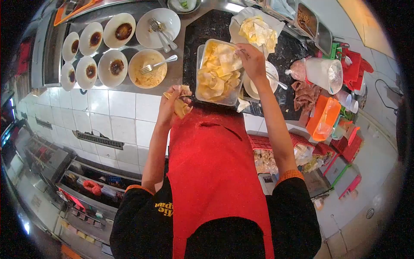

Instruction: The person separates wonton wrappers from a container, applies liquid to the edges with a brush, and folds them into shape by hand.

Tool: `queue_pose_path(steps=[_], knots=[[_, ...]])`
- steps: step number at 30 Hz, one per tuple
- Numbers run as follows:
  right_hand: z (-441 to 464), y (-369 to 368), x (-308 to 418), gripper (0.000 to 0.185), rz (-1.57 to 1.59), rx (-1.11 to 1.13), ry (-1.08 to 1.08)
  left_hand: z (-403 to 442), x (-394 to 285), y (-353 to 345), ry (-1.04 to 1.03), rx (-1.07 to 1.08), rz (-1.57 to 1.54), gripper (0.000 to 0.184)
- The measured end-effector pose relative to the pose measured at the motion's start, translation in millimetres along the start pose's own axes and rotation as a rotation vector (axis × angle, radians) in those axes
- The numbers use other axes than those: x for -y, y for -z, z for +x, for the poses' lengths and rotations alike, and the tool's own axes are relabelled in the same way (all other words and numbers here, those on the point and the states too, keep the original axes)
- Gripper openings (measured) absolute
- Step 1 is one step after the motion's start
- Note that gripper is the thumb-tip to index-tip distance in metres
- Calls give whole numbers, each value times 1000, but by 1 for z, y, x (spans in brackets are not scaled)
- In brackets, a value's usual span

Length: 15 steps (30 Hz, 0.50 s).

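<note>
A clear plastic container [199, 93] full of pale yellow folded dumpling wrappers [219, 73] sits at the counter's front edge, before my red apron. My right hand [251, 61] is over its upper right corner, fingers pinched together at a wrapper by the rim; the fingertips are partly hidden. To the left of the container, my left hand [171, 105] is closed around a few filled-looking folded wrappers [183, 103]. Behind the container lies a paper-lined pile of more wrappers [258, 32]. Partly under my right forearm stands a white bowl [271, 71] with a spoon [280, 82].
Several white bowls with dark sauce [116, 67] stand at left, beside a bowl holding forks [148, 41] and a bowl of filling with a fork [144, 80]. On the right are a plastic tub [330, 75], a brown cloth [306, 96] and an orange container [322, 116].
</note>
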State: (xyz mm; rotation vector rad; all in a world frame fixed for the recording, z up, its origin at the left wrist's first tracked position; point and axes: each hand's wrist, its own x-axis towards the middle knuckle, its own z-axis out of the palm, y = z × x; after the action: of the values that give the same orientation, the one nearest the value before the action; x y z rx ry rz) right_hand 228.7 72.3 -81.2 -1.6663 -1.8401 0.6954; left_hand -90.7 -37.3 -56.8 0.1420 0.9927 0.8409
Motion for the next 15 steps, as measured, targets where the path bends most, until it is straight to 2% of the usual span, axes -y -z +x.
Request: queue_pose_path(steps=[2,6,8,9,11,15], knots=[[-6,-1,5,21,-123,-213,108,2,1,0,10,23,-34,17],[-24,-9,10,24,-143,-259,55,4,5,-1,29,19,0,27],[-31,-17,13,26,22,-310,3,5,5,-4,14,32,-26,29],[-35,-20,17,26,24,-311,1,7,5,-5,13,38,-32,32],[-43,-24,25,29,-30,-121,-33,8,5,-6,15,49,-34,35],[-49,-17,53,33,-36,-159,17,12,6,-12,-36,61,81,39]])
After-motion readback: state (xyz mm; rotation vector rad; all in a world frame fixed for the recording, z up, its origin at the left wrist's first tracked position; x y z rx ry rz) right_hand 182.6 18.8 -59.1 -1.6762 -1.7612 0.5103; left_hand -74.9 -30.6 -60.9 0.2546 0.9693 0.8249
